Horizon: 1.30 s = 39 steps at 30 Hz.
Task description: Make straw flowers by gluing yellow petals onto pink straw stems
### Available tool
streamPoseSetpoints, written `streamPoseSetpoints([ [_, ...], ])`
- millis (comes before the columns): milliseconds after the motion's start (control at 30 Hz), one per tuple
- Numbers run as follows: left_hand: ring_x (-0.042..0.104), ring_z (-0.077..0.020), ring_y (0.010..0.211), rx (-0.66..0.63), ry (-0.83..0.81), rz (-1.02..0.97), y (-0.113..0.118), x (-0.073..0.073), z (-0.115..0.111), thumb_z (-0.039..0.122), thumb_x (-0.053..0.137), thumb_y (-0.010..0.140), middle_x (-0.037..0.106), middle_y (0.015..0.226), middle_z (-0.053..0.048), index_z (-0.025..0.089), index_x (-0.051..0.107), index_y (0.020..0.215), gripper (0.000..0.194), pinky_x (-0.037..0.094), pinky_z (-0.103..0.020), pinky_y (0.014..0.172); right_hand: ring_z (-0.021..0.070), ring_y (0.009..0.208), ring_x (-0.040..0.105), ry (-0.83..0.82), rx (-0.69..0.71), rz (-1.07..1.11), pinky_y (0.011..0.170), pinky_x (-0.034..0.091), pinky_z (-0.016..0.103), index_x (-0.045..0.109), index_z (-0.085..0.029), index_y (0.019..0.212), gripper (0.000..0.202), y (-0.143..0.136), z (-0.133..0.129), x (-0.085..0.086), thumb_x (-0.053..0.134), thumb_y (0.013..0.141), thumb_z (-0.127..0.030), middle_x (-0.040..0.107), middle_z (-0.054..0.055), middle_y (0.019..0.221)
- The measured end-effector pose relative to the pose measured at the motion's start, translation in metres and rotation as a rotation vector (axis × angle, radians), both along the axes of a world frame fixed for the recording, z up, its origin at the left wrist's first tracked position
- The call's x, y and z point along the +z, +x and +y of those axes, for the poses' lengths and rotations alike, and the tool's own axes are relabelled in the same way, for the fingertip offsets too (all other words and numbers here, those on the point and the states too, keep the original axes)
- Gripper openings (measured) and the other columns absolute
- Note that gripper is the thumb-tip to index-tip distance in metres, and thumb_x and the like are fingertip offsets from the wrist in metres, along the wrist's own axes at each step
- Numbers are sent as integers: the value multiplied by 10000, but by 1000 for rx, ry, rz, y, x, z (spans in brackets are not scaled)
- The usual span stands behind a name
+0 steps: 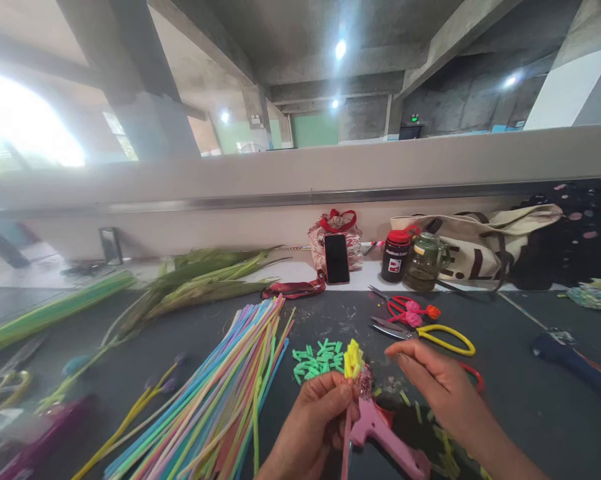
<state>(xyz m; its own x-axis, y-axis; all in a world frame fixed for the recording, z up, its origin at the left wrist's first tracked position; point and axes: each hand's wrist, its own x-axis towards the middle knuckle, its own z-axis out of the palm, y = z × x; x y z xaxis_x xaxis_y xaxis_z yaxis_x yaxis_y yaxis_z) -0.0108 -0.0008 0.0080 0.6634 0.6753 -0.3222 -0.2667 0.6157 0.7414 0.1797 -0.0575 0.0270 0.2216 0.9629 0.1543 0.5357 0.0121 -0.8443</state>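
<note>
If tilted into the nozzle (365, 383) of the pink glue gun (380, 433), likely to smear or singe: the yellow bundle (353, 360) just beside it. Possible burn, too, for fingertips so near that nozzle, if hot; no way to judge heat from here. With too loose a pinch, risk of slipped or splayed yellow strands. Pinched at the lower end between thumb and fingers of the left hand (317, 410), with tufted top clear above the grip. Right hand (445, 380) apart from the bundle, near the yellow-handled scissors (445, 333); impossible to make out whether closed on anything small.
</note>
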Motion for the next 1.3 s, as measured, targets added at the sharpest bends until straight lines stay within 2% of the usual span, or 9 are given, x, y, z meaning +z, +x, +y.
streamPoseSetpoints([
  [100,394,-27,333,-72,12,-20,0,-1,-1,365,746,591,566,461,16,126,591,601,285,208,-149,340,156,609,502,7,3,45,520,361,236,629,-212,764,251,1,2,2,468,821,-396,565,-16,642],
  [200,376,-26,322,-130,16,-65,0,-2,-2,370,752,581,554,444,15,123,595,592,293,204,-153,339,104,471,358,-4,-15,186,450,287,217,557,-200,608,246,2,5,5,526,789,-363,386,-66,495],
  [400,398,-33,355,-222,7,-96,-2,-3,-3,355,701,666,531,479,15,123,585,623,263,258,-151,366,110,594,434,102,176,331,533,329,220,657,-205,779,77,1,15,21,590,749,-228,536,-26,682],
  [533,438,-57,378,-278,52,-160,2,-10,-2,386,672,685,524,491,6,130,579,627,279,292,-159,366,83,526,382,58,191,474,479,297,201,601,-188,725,46,1,20,27,626,731,-226,471,-50,613],
  [700,453,-60,403,-291,22,-218,3,-13,-1,353,643,725,502,502,10,122,581,658,248,311,-155,387,60,466,274,40,147,551,434,211,190,541,-187,735,50,5,22,14,576,728,-152,348,-90,535],
  [867,445,-53,412,-284,-21,-270,4,-13,-4,331,588,774,489,525,16,128,567,682,224,306,-147,389,52,399,197,18,101,608,392,123,208,594,-161,818,159,15,22,3,554,789,-312,299,-106,469],
  [1067,402,-49,354,-303,8,-369,11,-25,-3,337,580,772,467,491,27,131,565,668,231,309,-144,331,48,358,181,-24,111,675,366,121,202,447,-193,554,393,15,23,1,497,807,-489,257,-113,399],
  [1167,372,-50,316,-311,-2,-388,13,-31,-1,340,577,768,464,469,32,138,560,662,229,307,-150,294,44,337,265,-19,102,666,355,146,198,466,-187,556,382,13,23,-1,489,823,-459,380,-85,406],
  [1300,364,-44,322,-274,-74,-344,12,-29,-1,329,600,749,463,490,43,148,552,678,201,307,-145,288,47,397,415,-39,122,627,383,218,190,637,-162,768,172,10,24,-1,604,760,-330,597,-19,602],
])
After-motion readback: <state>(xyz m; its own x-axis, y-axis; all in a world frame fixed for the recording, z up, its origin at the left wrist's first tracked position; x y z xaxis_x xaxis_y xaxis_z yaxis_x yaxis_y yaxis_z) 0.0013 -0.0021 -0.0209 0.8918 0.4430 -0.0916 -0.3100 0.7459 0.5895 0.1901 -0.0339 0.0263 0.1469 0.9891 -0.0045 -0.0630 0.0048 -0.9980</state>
